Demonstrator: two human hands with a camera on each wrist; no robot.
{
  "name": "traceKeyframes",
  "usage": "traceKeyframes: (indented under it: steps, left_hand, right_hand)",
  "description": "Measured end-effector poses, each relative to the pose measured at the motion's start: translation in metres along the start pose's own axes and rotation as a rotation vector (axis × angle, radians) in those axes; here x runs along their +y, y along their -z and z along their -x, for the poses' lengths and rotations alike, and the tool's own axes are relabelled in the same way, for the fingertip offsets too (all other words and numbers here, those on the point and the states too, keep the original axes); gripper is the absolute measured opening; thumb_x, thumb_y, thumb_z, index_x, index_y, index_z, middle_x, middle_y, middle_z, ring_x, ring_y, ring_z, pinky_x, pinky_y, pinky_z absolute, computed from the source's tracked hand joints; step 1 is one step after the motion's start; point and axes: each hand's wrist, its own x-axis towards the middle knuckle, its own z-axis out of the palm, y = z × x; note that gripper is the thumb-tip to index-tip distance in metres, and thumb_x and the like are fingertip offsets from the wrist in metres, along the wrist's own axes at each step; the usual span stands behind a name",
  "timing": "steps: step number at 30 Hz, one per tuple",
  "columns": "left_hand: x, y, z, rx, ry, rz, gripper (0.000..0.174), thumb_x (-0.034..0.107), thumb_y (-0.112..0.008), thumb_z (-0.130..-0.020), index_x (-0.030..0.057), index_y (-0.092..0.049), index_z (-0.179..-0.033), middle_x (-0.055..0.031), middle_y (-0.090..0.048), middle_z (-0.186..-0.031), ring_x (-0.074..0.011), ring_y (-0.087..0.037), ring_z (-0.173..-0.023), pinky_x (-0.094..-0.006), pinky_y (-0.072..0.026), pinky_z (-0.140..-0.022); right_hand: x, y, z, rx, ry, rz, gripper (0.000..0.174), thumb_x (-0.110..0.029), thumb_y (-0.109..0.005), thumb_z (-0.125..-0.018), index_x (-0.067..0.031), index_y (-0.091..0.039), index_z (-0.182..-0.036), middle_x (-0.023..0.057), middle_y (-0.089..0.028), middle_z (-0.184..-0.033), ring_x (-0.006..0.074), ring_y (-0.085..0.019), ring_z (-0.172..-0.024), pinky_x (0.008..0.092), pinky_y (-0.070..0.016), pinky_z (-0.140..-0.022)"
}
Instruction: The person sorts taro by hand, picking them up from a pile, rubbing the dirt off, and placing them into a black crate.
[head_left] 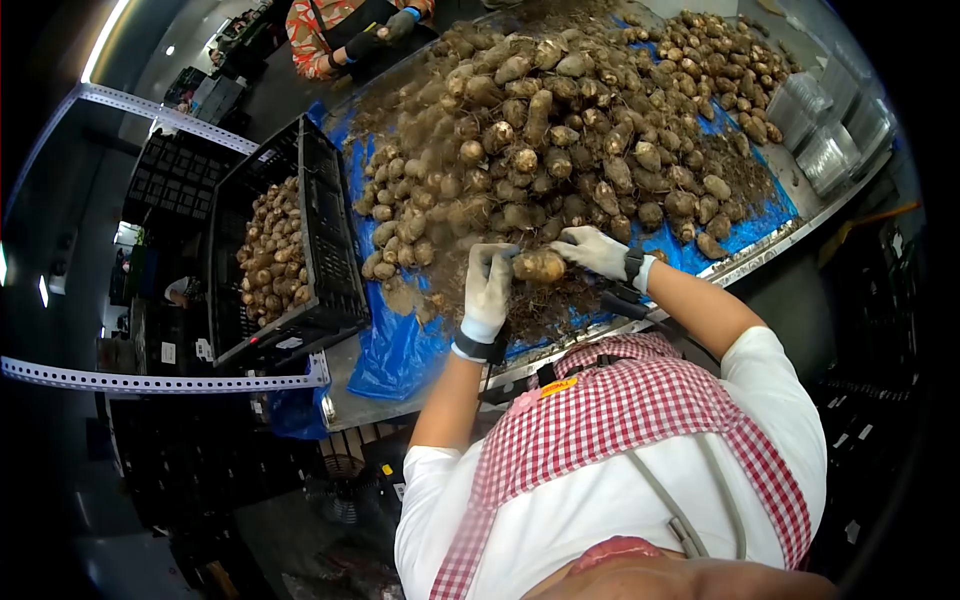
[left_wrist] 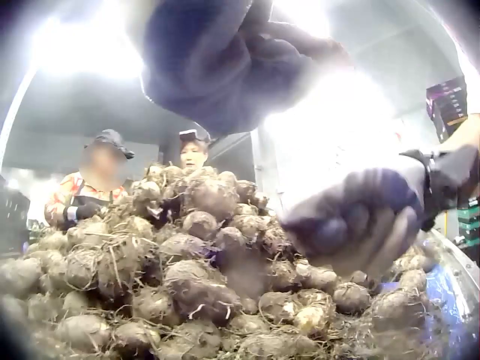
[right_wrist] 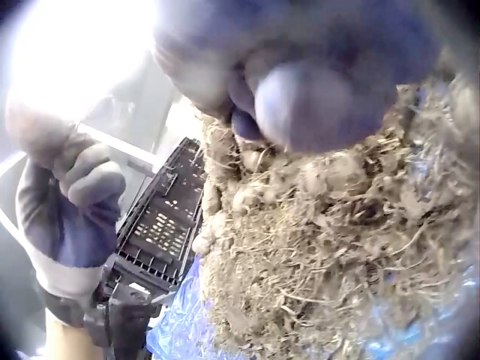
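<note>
In the head view, my gloved left hand (head_left: pixel 487 290) grips one end of a brown taro corm (head_left: pixel 540 265) over the near edge of the heap. My right hand (head_left: pixel 597 252), also in a pale glove, is at the corm's other end, its fingertips overlapping it. The left wrist view has the right hand (left_wrist: pixel 360 217) with its fingers curled in and nothing showing between them. From the right wrist, the left hand (right_wrist: pixel 71 199) appears with its fingers curled round the blurred corm (right_wrist: pixel 37 129). A large heap of taro (head_left: pixel 560 130) with stringy roots lies just beyond both hands.
Left of the heap, a black crate (head_left: pixel 335 240) holds trimmed taro. Blue plastic sheeting (head_left: pixel 400 350) covers the table. Clear plastic containers (head_left: pixel 830 155) stand at the right edge. Across the table, another person's gloved hand (head_left: pixel 400 25) is busy. Loose roots (right_wrist: pixel 300 255) lie beneath my hands.
</note>
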Motion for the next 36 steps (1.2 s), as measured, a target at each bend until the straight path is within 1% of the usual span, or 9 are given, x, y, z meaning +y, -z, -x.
traceKeyframes:
  steps: [4,8,14,15,17,26,28,31,36]
  left_hand:
    - [-0.017,0.01,0.005,-0.068,0.13,0.171,0.035,0.036,-0.049,-0.1,0.0019,-0.055,-0.109,0.0036,-0.048,-0.078,-0.0064,-0.041,-0.066,-0.0236,-0.0384,-0.062]
    - [-0.019,-0.006,0.001,-0.089,-0.019,0.08,0.029,0.024,-0.051,-0.099,-0.0005,-0.055,-0.114,-0.0025,-0.055,-0.089,-0.0094,-0.047,-0.075,-0.0255,-0.0429,-0.069]
    - [-0.003,-0.026,-0.006,-0.052,-0.319,-0.323,0.031,0.011,-0.062,-0.086,-0.0031,-0.059,-0.114,-0.0186,-0.062,-0.106,-0.0292,-0.061,-0.094,-0.037,-0.0489,-0.082]
    - [-0.005,-0.032,-0.004,-0.001,-0.301,-0.26,0.029,0.008,-0.062,-0.085,-0.0029,-0.06,-0.113,-0.0172,-0.062,-0.106,-0.0273,-0.061,-0.095,-0.0357,-0.0487,-0.083]
    - [0.0,-0.046,-0.004,0.133,-0.333,-0.166,0.019,0.004,-0.064,-0.085,-0.0029,-0.063,-0.103,-0.0138,-0.063,-0.102,-0.0206,-0.06,-0.091,-0.032,-0.0487,-0.079]
    - [-0.03,-0.025,-0.028,0.427,0.315,0.238,0.013,0.013,-0.056,-0.096,0.0007,-0.06,-0.092,-0.0045,-0.062,-0.075,-0.0095,-0.057,-0.059,-0.0236,-0.0472,-0.054]
    - [-0.032,-0.011,-0.025,0.207,0.356,0.066,0.017,0.011,-0.052,-0.096,-0.0004,-0.061,-0.105,-0.0091,-0.065,-0.086,-0.0141,-0.061,-0.069,-0.029,-0.0534,-0.065]
    - [-0.013,-0.024,-0.019,-0.172,-0.185,-0.568,0.037,0.014,-0.056,-0.089,0.0012,-0.058,-0.123,-0.0169,-0.062,-0.115,-0.024,-0.061,-0.097,-0.0355,-0.0486,-0.089]
    - [-0.009,-0.057,-0.003,0.06,0.064,0.078,0.014,0.01,-0.065,-0.087,-0.0042,-0.066,-0.089,-0.0092,-0.065,-0.094,-0.0127,-0.06,-0.083,-0.0255,-0.0471,-0.072]
  right_hand:
    - [-0.007,0.01,0.025,-0.112,0.217,-0.64,0.051,-0.029,-0.055,-0.097,0.0002,-0.04,-0.136,0.0162,-0.06,-0.108,0.0218,-0.06,-0.101,0.0332,-0.0566,-0.078]
    - [-0.007,0.02,0.033,-0.596,0.03,-0.832,0.061,-0.025,-0.057,-0.097,-0.0038,-0.027,-0.146,0.0107,-0.064,-0.098,0.0192,-0.068,-0.087,0.032,-0.0598,-0.071]
    - [-0.021,-0.003,0.045,0.237,0.794,-0.094,0.052,-0.048,-0.049,-0.097,-0.0121,-0.04,-0.134,0.002,-0.054,-0.074,0.0117,-0.054,-0.057,0.026,-0.0474,-0.049]
    - [-0.019,-0.012,0.043,0.248,0.75,-0.231,0.047,-0.048,-0.05,-0.097,-0.0124,-0.044,-0.127,0.0015,-0.053,-0.073,0.0111,-0.053,-0.055,0.0248,-0.0457,-0.047]
    - [-0.05,-0.003,0.05,-0.062,-0.014,-0.947,0.039,-0.049,-0.049,-0.097,-0.0112,-0.049,-0.106,0.0006,-0.051,-0.072,0.01,-0.048,-0.052,0.0219,-0.0398,-0.043]
    - [-0.036,-0.01,0.066,0.09,0.011,-0.929,0.035,-0.036,-0.045,-0.1,-0.0041,-0.05,-0.112,0.0035,-0.053,-0.082,0.0097,-0.054,-0.057,0.0243,-0.0449,-0.049]
    - [-0.02,-0.006,0.064,0.131,0.118,-0.77,0.033,-0.033,-0.045,-0.101,-0.0037,-0.051,-0.113,0.0029,-0.052,-0.085,0.0092,-0.052,-0.064,0.0238,-0.0444,-0.054]
    - [-0.003,-0.008,0.054,0.235,0.304,-0.387,0.032,-0.032,-0.044,-0.101,-0.0027,-0.051,-0.114,0.0021,-0.051,-0.082,0.0095,-0.047,-0.071,0.0242,-0.0412,-0.058]
    - [-0.007,-0.012,0.055,0.109,0.342,-0.362,0.042,-0.037,-0.049,-0.099,0.001,-0.049,-0.115,0.003,-0.05,-0.079,0.0113,-0.048,-0.068,0.028,-0.0421,-0.058]
